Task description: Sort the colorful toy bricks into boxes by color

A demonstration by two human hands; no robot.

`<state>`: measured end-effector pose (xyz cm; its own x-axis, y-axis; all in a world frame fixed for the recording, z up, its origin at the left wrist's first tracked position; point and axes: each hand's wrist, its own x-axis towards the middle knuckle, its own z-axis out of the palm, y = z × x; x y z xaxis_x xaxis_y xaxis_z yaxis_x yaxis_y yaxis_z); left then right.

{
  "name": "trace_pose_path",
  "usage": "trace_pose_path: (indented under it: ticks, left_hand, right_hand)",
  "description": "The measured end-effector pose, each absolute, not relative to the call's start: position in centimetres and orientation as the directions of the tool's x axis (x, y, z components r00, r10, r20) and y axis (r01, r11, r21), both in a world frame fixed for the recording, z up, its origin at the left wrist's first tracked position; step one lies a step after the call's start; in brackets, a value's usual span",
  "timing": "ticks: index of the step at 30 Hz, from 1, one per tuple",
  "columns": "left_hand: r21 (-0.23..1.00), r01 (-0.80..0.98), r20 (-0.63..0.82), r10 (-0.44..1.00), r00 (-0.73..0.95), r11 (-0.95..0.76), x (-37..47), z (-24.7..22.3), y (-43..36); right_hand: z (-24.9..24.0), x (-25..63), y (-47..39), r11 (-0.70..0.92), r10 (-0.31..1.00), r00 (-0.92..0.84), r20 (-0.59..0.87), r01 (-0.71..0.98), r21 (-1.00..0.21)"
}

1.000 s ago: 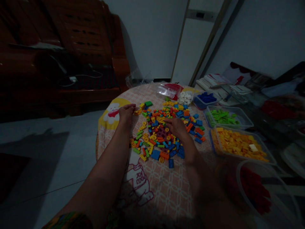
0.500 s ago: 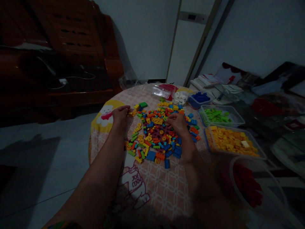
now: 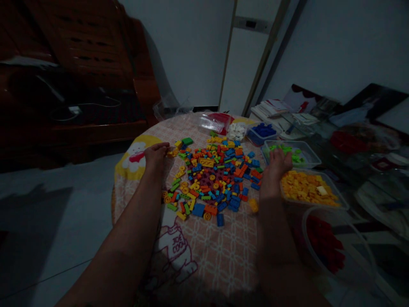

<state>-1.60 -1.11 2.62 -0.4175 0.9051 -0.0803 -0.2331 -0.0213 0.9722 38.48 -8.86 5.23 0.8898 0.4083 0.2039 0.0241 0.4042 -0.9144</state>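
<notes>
Many small toy building bricks [image 3: 211, 164] in mixed colours are spread over a round table. At the pile's far left edge is my left hand [image 3: 155, 154], fingers stretched out close to a few yellow and orange bricks [image 3: 174, 152]. My right hand [image 3: 278, 164] is raised over the near left rim of a clear plastic box of light green bricks [image 3: 298, 155]. Its fingers are bent together, and whatever lies between them is hidden. Beside my right forearm, a box of yellow bricks [image 3: 308, 187] is partly covered by the hand.
A tub of red bricks [image 3: 326, 243] stands nearest on the right. Farther back are a box of blue bricks [image 3: 263, 129], white bricks [image 3: 236, 131] and a clear plastic tray [image 3: 211, 123]. A patterned cloth [image 3: 220, 251] covers the table. A wooden bench [image 3: 105, 132] stands at left.
My right hand has moved right from the middle of the pile to the light green box. My left hand stays by the pile's left edge. The view has shifted slightly.
</notes>
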Motion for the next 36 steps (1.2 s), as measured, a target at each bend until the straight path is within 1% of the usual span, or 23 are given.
trace_pose_path:
  ticks: [3,6,8,10,11,12,14,15,17,19,21,22,23,24,26,28,32,36]
  left_hand:
    - [0.975,-0.219,-0.063,0.907,-0.417,-0.033,-1.7,2.4,-1.0]
    - [0.978,-0.204,-0.042,0.908,-0.416,-0.048,-1.8,2.0,-0.9]
    - [0.979,-0.2,-0.041,0.906,-0.422,-0.048,-1.9,1.8,-0.8]
    - [0.979,-0.199,-0.053,0.904,-0.425,-0.037,-1.9,1.8,-0.7]
    - [0.979,-0.199,-0.056,0.904,-0.425,-0.032,-1.9,1.8,-0.7]
    - [0.979,-0.2,-0.059,0.903,-0.426,-0.031,-1.9,1.8,-0.7]
    - [0.979,-0.202,-0.053,0.9,-0.433,-0.04,-1.7,2.0,-0.9]
    - [0.978,-0.205,-0.054,0.897,-0.438,-0.041,-1.7,2.1,-0.9]
    - [0.975,-0.217,-0.061,0.891,-0.449,-0.043,-1.7,2.4,-1.1]
    - [0.965,-0.258,-0.075,0.894,-0.441,-0.046,-1.7,2.7,-1.2]
    - [0.946,-0.319,-0.086,0.905,-0.417,-0.056,-1.9,2.9,-1.3]
    - [0.936,-0.346,-0.084,0.912,-0.4,-0.066,-2.0,3.0,-1.4]
    - [0.927,-0.366,-0.076,0.919,-0.387,-0.077,-2.1,3.0,-1.4]
    - [0.922,-0.378,-0.068,0.923,-0.38,-0.087,-2.1,3.0,-1.4]
    - [0.918,-0.384,-0.053,0.925,-0.376,-0.104,-2.2,2.8,-1.4]
    - [0.919,-0.379,-0.049,0.924,-0.38,-0.107,-2.3,2.8,-1.5]
    - [0.928,-0.36,-0.055,0.922,-0.383,-0.094,-2.1,2.8,-1.6]
    - [0.928,-0.361,-0.064,0.915,-0.397,-0.091,-2.0,3.0,-1.7]
  right_hand:
    - [5.4,37.8,-8.7,0.367,0.468,0.858,0.212,0.03,-0.93]
    - [6.1,35.4,-8.5,0.297,0.613,0.758,0.222,0.039,-0.954]
    - [6.7,33.2,-8.7,0.259,0.718,0.643,0.268,0.111,-0.96]
    - [7.4,30.7,-9.2,0.247,0.82,0.478,0.314,0.199,-0.948]
    - [7.8,29.3,-9.6,0.249,0.872,0.369,0.323,0.236,-0.939]
    - [8.2,27.9,-10.1,0.259,0.914,0.242,0.325,0.266,-0.928]
    - [8.7,24.8,-11.3,0.303,0.95,-0.035,0.309,0.33,-0.894]
    - [8.8,23.2,-11.9,0.342,0.938,-0.188,0.292,0.363,-0.867]
    - [8.7,20.1,-13.2,0.464,0.832,-0.499,0.24,0.39,-0.796]
    - [8.2,17.4,-14.5,0.607,0.647,-0.744,0.17,0.366,-0.705]
    - [7.3,15.3,-15.7,0.727,0.47,-0.878,0.088,0.328,-0.604]
    - [6.9,14.6,-16.2,0.767,0.421,-0.906,0.053,0.324,-0.553]
    - [6.6,14.1,-16.7,0.793,0.406,-0.913,0.027,0.338,-0.507]
    - [6.3,13.8,-17.0,0.805,0.417,-0.909,0.009,0.364,-0.469]
    - [5.9,13.8,-17.1,0.792,0.483,-0.876,-0.006,0.44,-0.423]
    - [5.7,14.5,-16.6,0.756,0.553,-0.833,-0.006,0.505,-0.416]
    - [5.6,17.2,-14.5,0.656,0.698,-0.715,0.039,0.616,-0.436]
    - [5.4,20.5,-12.5,0.572,0.795,-0.601,0.083,0.697,-0.432]
